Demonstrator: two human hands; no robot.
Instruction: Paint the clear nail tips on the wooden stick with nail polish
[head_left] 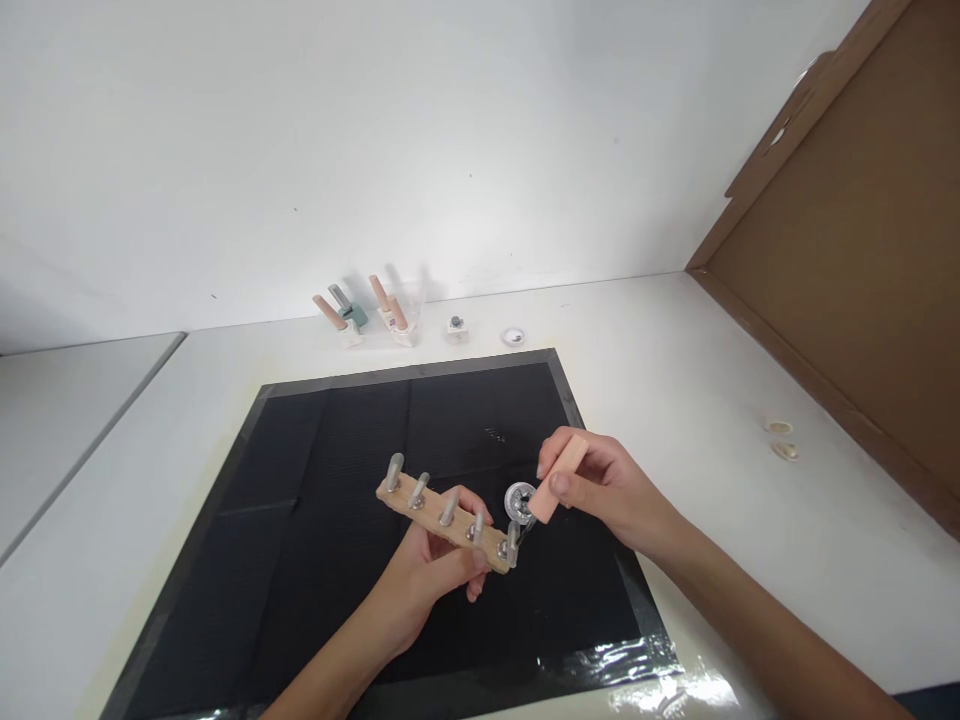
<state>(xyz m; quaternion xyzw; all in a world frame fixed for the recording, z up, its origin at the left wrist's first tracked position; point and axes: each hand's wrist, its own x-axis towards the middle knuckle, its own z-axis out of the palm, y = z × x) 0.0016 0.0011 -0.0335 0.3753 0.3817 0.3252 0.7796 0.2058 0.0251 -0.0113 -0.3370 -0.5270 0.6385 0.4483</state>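
- The left hand point(424, 570) grips a wooden strip point(442, 523) from below, fingers curled around its near edge, holding it above the middle of the black mat point(315, 560).
- Five metal bolts point(448, 507) stand in a row along the wooden strip, tilted away from the camera; the strip slants from upper left to lower right.
- The right hand point(600, 485) pinches a small peach-coloured block point(559, 478) between thumb and fingers, just right of the strip's right end and above the mat.
- A round metal piece point(519, 500) sits between the block and the strip's last bolt; whether it touches the block or lies on the mat cannot be told.
- The black mat lies on the white tabletop point(675, 360), its near edge glossy and taped down.
- A small pale mark point(494, 435) shows on the mat beyond the hands; it may be writing but is too small to read.
- Beyond the mat's far edge, by the wall, stand small stands with peach pegs point(364, 315), a little white block with a dark nut point(456, 327) and a small round disc point(513, 336).
- Right of the mat, two pale round discs point(782, 440) lie on the tabletop beside a brown cardboard sheet point(847, 240) that leans upright.
- No brand or label is readable anywhere.
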